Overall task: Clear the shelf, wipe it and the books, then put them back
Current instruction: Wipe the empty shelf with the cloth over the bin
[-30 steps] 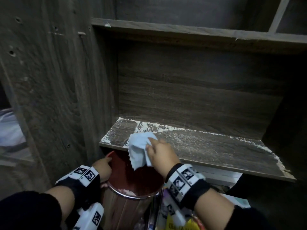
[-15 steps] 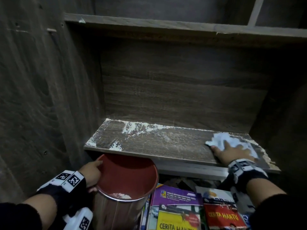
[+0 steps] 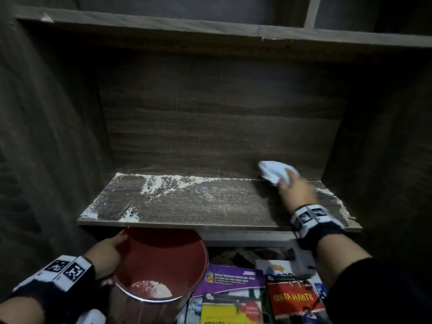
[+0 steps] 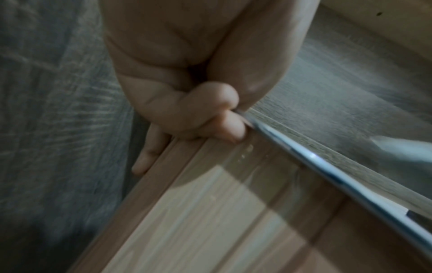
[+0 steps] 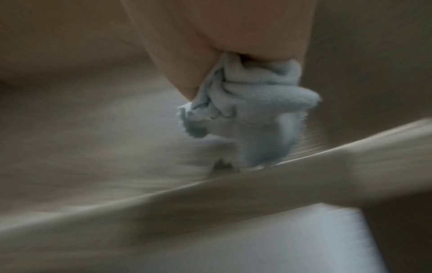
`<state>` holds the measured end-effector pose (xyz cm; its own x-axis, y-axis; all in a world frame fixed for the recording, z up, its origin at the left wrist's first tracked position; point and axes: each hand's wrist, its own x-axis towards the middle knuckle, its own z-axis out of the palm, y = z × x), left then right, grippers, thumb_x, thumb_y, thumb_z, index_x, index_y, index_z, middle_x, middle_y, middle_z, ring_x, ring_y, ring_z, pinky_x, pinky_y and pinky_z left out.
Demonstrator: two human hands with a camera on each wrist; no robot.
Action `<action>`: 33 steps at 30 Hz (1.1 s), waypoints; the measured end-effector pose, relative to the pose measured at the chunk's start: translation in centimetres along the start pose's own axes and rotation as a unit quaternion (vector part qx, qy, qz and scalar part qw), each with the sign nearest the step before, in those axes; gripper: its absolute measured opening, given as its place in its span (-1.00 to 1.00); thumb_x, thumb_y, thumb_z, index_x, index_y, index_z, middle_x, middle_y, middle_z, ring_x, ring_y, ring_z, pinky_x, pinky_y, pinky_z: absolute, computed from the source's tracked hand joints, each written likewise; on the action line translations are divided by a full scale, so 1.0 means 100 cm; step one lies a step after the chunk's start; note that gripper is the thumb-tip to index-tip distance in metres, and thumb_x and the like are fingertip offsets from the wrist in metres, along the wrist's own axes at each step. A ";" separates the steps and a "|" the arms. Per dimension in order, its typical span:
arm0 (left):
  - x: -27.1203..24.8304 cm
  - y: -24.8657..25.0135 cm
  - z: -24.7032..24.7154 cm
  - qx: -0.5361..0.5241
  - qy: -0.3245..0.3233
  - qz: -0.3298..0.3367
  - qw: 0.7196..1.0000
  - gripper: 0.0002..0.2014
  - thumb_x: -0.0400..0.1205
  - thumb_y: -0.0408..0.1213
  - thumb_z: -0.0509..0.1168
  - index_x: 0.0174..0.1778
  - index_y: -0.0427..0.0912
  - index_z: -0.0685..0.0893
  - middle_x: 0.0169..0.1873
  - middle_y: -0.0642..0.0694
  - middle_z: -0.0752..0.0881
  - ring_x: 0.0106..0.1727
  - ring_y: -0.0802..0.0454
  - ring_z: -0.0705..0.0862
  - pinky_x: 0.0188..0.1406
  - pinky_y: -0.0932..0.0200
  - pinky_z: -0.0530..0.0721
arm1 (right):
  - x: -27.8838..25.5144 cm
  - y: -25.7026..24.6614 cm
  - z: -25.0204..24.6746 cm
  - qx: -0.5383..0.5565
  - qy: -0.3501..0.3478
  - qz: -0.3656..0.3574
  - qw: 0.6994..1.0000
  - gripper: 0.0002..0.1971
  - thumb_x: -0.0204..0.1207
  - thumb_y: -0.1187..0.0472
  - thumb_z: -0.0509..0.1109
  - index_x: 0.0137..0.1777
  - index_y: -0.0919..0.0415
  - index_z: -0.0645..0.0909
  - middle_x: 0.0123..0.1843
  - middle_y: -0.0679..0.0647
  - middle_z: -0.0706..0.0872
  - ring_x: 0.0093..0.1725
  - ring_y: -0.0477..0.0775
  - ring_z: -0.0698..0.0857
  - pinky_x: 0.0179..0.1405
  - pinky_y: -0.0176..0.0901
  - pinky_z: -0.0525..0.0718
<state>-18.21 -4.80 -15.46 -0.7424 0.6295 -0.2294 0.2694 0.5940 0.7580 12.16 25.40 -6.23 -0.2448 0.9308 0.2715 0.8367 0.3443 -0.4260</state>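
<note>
A pale cloth [image 3: 275, 171] is bunched in the right hand [image 3: 298, 191] at the far right of the dusty shelf [image 3: 198, 206]. The bin [image 3: 163, 265] rim is pinched by the left hand [image 3: 106, 257]. Books [image 3: 233, 291] lie below.

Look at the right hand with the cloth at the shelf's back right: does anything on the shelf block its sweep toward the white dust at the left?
Nothing visible does. Between the right hand with its cloth and the white dust, the shelf carries no object; the bin sits below its front edge.
</note>
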 end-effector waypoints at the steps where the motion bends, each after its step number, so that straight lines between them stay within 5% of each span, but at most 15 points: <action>1: 0.001 -0.003 -0.002 0.010 -0.009 -0.009 1.000 -0.51 0.58 -0.72 0.11 0.41 -0.33 0.55 -0.08 -0.30 0.69 -0.64 0.07 0.61 -0.46 0.09 0.69 | 0.006 0.023 -0.006 -0.026 0.001 0.051 0.998 -0.53 0.68 0.01 0.12 0.58 0.02 0.32 0.43 0.38 0.52 0.36 0.41 0.52 0.36 0.10 0.46; 2: 0.000 -0.006 -0.003 0.013 -0.018 -0.011 1.000 -0.49 0.58 -0.73 0.08 0.41 -0.30 0.54 -0.15 -0.33 0.71 -0.70 0.08 0.59 -0.55 0.04 0.67 | 0.006 0.044 -0.009 -0.048 -0.010 0.103 0.994 -0.53 0.67 -0.03 0.10 0.57 0.00 0.32 0.47 0.38 0.46 0.39 0.43 0.46 0.39 0.15 0.42; 5: -0.006 -0.009 -0.009 0.049 -0.018 -0.012 0.999 -0.43 0.59 -0.75 0.00 0.43 -0.17 0.48 -0.58 -0.34 0.62 -0.87 -0.02 0.42 -0.95 0.34 0.31 | 0.003 0.067 -0.002 -0.122 -0.069 0.173 0.975 -0.53 0.63 -0.12 0.06 0.51 -0.07 0.38 0.56 0.29 0.32 0.47 0.42 0.35 0.44 0.29 0.34; 9: -0.016 -0.003 -0.020 0.043 -0.017 -0.040 0.998 -0.49 0.67 -0.60 0.05 0.55 -0.20 0.41 -0.77 -0.20 0.53 -0.88 0.04 0.40 -0.95 0.36 0.26 | -0.003 0.007 0.026 -0.162 -0.120 0.017 0.979 -0.53 0.63 -0.04 0.12 0.54 -0.06 0.34 0.57 0.24 0.33 0.52 0.34 0.33 0.51 0.19 0.28; 15: -0.028 0.000 -0.031 0.027 0.013 -0.048 0.998 -0.61 0.73 -0.49 0.00 0.46 -0.28 0.48 -0.75 -0.18 0.55 -0.86 0.04 0.44 -0.93 0.38 0.26 | -0.046 -0.109 0.078 -0.086 -0.173 -0.103 0.976 -0.51 0.70 -0.09 -0.02 0.62 -0.11 0.20 0.59 0.19 0.33 0.53 0.36 0.24 0.42 0.15 0.32; 18: -0.027 -0.003 -0.033 0.012 0.046 -0.033 0.998 -0.49 0.68 -0.58 -0.02 0.57 -0.23 0.37 -0.30 -0.51 0.71 -0.64 -0.23 0.63 -0.94 0.37 0.29 | -0.065 -0.153 0.090 -0.063 -0.188 -0.144 0.970 -0.51 0.71 -0.06 -0.03 0.62 -0.05 0.21 0.56 0.21 0.35 0.49 0.35 0.27 0.39 0.14 0.33; 22: -0.028 -0.005 -0.033 -0.025 0.044 -0.028 0.998 -0.51 0.66 -0.59 -0.02 0.50 -0.23 0.42 -0.58 -0.25 0.55 -0.86 0.03 0.43 -0.94 0.35 0.33 | -0.079 -0.196 0.108 -0.045 -0.206 -0.194 0.958 -0.52 0.71 -0.04 -0.02 0.61 0.00 0.23 0.51 0.25 0.40 0.43 0.36 0.31 0.36 0.15 0.34; 27: -0.026 -0.012 -0.037 -0.101 0.046 -0.070 0.991 -0.46 0.72 -0.49 -0.04 0.63 -0.03 0.22 -0.56 -0.25 0.54 -0.87 0.06 0.42 -0.89 0.35 0.41 | -0.091 -0.238 0.119 -0.061 -0.234 -0.238 0.941 -0.52 0.72 -0.05 -0.03 0.62 0.01 0.21 0.53 0.25 0.37 0.46 0.37 0.28 0.39 0.19 0.31; 33: -0.023 -0.020 -0.043 -0.097 0.041 -0.074 0.992 -0.39 0.68 -0.50 -0.07 0.67 -0.03 0.12 -0.46 -0.36 0.63 -0.77 -0.05 0.57 -0.86 0.22 0.53 | -0.097 -0.264 0.119 -0.077 -0.298 -0.303 0.902 -0.47 0.72 -0.08 -0.01 0.67 -0.03 0.11 0.64 0.20 0.25 0.57 0.34 0.16 0.50 0.19 0.24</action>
<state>-19.66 -9.53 -13.82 -0.8142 0.4953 -0.3029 0.0364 0.5643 0.8247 -13.43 8.72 -7.89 -0.8621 0.4927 -0.1181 0.5066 0.8341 -0.2183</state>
